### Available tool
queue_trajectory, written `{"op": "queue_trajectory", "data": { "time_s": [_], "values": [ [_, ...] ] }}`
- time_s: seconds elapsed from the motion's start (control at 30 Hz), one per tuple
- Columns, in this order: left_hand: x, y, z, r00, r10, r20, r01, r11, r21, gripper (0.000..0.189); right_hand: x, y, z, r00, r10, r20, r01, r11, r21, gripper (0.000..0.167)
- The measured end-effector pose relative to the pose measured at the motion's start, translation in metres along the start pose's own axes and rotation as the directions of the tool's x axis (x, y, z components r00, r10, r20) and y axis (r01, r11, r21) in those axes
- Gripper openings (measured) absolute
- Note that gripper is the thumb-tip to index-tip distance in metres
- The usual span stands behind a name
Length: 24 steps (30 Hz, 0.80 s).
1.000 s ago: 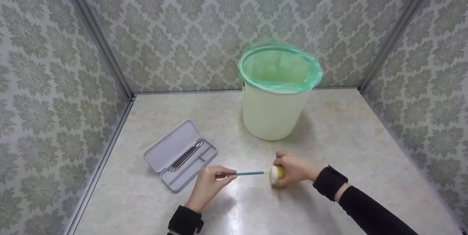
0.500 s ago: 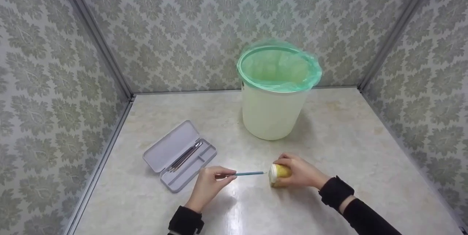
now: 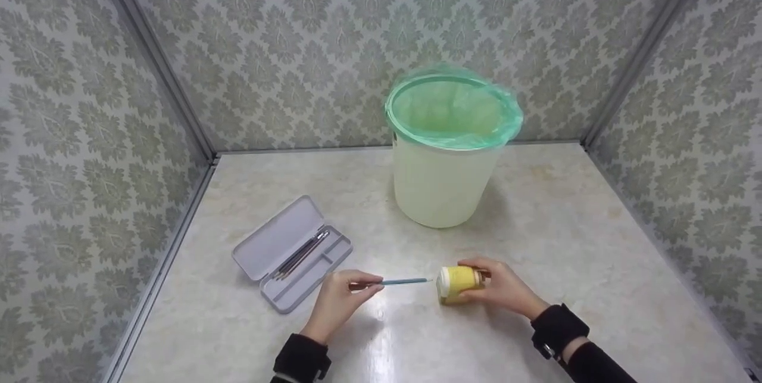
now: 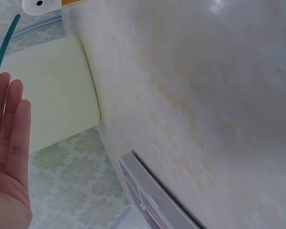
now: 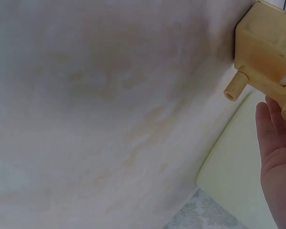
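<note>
My left hand (image 3: 339, 304) pinches a teal pencil (image 3: 406, 282) level between thumb and fingers. The pencil's pale tip points right, close to the white end of a yellow pencil sharpener (image 3: 461, 285). In the left wrist view that white end (image 4: 44, 5) shows a dark round hole. My right hand (image 3: 506, 290) holds the sharpener by its right end, thumb on the near side and fingers on the far side. The right wrist view shows the yellow body (image 5: 267, 43) with short pegs sticking out and the fingers against it.
An open grey pencil case (image 3: 292, 252) with several pencils (image 3: 302, 255) lies left of my left hand. Behind the hands stands a pale bin (image 3: 443, 186) with a green liner (image 3: 506, 127) over its rim. Patterned walls edge the table on the left, back and right.
My right hand has slid right along the sharpener, uncovering more of its yellow body. My left hand and the pencil have stayed nearly still.
</note>
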<state>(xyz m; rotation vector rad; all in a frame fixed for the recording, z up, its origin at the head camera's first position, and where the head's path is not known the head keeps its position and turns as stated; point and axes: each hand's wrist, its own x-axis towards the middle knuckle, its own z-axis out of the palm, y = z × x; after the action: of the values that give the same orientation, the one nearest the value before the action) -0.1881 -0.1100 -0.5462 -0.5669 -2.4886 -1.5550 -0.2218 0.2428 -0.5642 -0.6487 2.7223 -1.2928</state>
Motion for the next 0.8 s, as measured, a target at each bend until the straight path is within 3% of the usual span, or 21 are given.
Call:
{"op": "queue_trajectory", "data": {
  "time_s": [0.23, 0.5, 0.8],
  "values": [
    [0.005, -0.001, 0.006, 1.000, -0.013, 0.011, 0.013, 1.000, -0.009, 0.014, -0.002, 0.003, 0.000, 0.998, 0.065, 0.004, -0.065, 0.994, 0.092, 0.060],
    [0.012, -0.008, 0.012, 0.996, -0.084, 0.028, 0.086, 0.995, -0.046, 0.015, -0.001, 0.000, 0.000, 0.995, 0.095, 0.016, -0.096, 0.992, 0.088, 0.061],
    [0.016, -0.013, 0.019, 0.993, -0.103, 0.054, 0.107, 0.990, -0.086, 0.018, 0.000, 0.001, -0.001, 0.994, 0.107, 0.021, -0.109, 0.990, 0.085, 0.061]
  ]
}}
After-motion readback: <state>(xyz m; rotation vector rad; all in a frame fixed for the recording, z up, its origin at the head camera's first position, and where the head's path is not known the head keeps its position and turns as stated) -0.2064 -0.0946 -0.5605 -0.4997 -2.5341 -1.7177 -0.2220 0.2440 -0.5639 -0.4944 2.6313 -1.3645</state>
